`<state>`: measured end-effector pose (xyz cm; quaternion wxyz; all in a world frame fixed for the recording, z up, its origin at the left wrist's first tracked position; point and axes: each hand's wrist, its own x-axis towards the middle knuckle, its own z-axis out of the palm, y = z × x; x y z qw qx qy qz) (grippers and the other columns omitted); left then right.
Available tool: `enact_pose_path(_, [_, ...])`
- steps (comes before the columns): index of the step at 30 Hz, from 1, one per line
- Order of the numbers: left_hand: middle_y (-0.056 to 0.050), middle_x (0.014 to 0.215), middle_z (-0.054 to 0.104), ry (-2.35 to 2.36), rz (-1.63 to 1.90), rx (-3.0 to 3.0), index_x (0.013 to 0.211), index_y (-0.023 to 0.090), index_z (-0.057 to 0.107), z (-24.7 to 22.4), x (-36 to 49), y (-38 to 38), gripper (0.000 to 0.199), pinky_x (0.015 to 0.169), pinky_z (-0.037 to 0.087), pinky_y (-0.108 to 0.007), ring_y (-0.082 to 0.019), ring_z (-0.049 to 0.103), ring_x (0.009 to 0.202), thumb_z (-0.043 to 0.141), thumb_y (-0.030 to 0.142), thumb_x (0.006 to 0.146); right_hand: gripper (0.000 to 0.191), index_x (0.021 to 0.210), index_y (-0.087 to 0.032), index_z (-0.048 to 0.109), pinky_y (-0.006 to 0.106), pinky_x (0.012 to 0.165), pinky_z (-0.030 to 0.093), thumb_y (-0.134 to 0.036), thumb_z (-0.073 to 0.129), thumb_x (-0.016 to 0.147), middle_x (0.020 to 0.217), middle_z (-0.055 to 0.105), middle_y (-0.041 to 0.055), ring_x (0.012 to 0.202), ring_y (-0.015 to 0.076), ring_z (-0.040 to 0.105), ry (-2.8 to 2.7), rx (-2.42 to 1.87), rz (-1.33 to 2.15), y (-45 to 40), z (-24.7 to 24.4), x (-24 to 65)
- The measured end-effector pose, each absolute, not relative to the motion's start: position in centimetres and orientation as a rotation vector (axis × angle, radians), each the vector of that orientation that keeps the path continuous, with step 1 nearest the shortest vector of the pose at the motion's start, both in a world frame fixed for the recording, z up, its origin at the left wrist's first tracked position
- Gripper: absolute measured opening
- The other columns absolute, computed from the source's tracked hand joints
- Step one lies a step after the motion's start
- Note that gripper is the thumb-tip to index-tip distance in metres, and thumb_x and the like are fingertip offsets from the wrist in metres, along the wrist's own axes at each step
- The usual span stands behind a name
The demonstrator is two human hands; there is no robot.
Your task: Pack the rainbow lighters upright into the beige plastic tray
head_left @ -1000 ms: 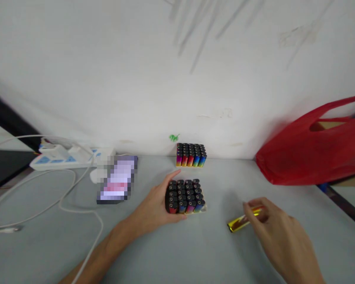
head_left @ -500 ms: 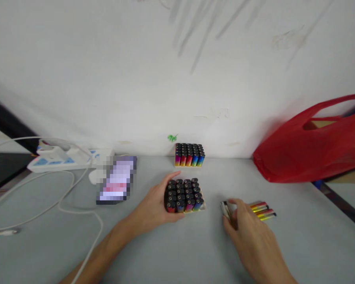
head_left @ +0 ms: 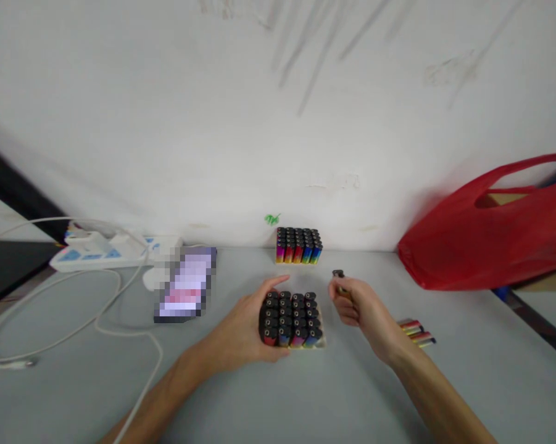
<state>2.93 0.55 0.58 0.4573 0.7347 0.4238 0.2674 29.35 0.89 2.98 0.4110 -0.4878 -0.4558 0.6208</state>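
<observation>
My left hand (head_left: pixel 250 330) is wrapped around the left side of a pale tray (head_left: pixel 323 340), thumb and fingers spread along its near and far sides. Several upright lighters (head_left: pixel 291 320) with black tops stand in rows in it, and a strip at its right edge holds none. To the right of the tray, my right hand (head_left: pixel 363 308) grips a single lighter (head_left: pixel 338 273), held upright with its metal top showing above the fingers. Behind the right wrist, several loose red and yellow lighters (head_left: pixel 417 333) lie on the table, partly hidden by the arm.
Against the wall stands a second tray of colourful lighters (head_left: pixel 298 246). A phone (head_left: pixel 187 283), a white power strip (head_left: pixel 120 250) and a looping white cable (head_left: pixel 97 327) occupy the left side. A red bag (head_left: pixel 481 240) rests at the back right.
My right hand has lifted from near the loose lighters and moved left and away from me, carrying a lighter that is now upright. The left hand stays on the tray.
</observation>
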Motion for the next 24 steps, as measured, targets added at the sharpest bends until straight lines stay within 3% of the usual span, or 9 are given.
enact_pose_path(3, [-0.006,0.125,0.079,0.993,0.619,1.788,0.168,0.030,0.038,0.3,2.9,0.4,0.115,0.085,0.065,-0.038,-0.028,0.080,0.095,0.096,0.023,0.069,0.060,0.066,-0.027,0.037,0.028,0.046,0.006,-0.073,0.065,0.091,0.062,0.017,-0.0118,0.054,0.0104,0.006,-0.997,-1.054,1.750,1.2,2.4,28.8])
enact_pose_path(6, [-0.006,0.126,0.079,0.973,0.603,1.782,0.169,0.031,0.036,0.2,3.0,0.3,0.116,0.088,0.066,-0.039,-0.028,0.080,0.097,0.096,0.024,0.070,0.065,0.062,-0.028,0.029,0.029,0.045,0.005,-0.075,0.062,0.092,0.057,0.015,-0.0119,0.051,0.0096,0.006,-0.957,-0.954,1.821,1.1,1.6,28.5])
enact_pose_path(11, [-0.008,0.138,0.076,0.972,0.614,1.776,0.169,0.033,0.038,0.1,3.0,0.2,0.117,0.093,0.066,-0.039,-0.032,0.079,0.113,0.098,0.024,0.069,0.057,0.061,-0.029,0.030,0.029,0.045,0.009,-0.064,0.058,0.095,0.054,0.016,-0.0115,0.047,0.0096,0.008,-0.883,-0.916,1.842,0.6,0.3,28.4])
enact_pose_path(14, [-0.006,0.133,0.076,0.972,0.602,1.777,0.168,0.034,0.038,0.0,2.9,0.3,0.117,0.091,0.066,-0.039,-0.030,0.080,0.107,0.099,0.025,0.070,0.054,0.061,-0.028,0.031,0.029,0.044,0.008,-0.062,0.058,0.094,0.054,0.016,-0.0117,0.047,0.0095,0.008,-0.855,-0.912,1.843,0.4,0.0,28.5])
enact_pose_path(19, [-0.007,0.129,0.077,0.959,0.591,1.730,0.169,0.033,0.038,0.1,3.0,0.2,0.114,0.082,0.067,-0.036,-0.028,0.082,0.097,0.095,0.021,0.071,0.064,0.061,-0.028,0.029,0.029,0.045,0.007,-0.072,0.064,0.092,0.054,0.016,-0.0122,0.049,0.0092,0.007,-0.852,-0.917,1.832,0.5,0.2,28.4])
enact_pose_path(24, [-0.006,0.126,0.079,0.978,0.623,1.781,0.168,0.032,0.042,0.0,3.1,0.1,0.110,0.085,0.067,-0.038,-0.029,0.081,0.098,0.095,0.024,0.071,0.070,0.061,-0.028,0.027,0.029,0.046,0.005,-0.081,0.063,0.091,0.055,0.016,-0.0118,0.050,0.0095,0.006,-0.880,-0.905,1.860,0.4,0.1,28.0])
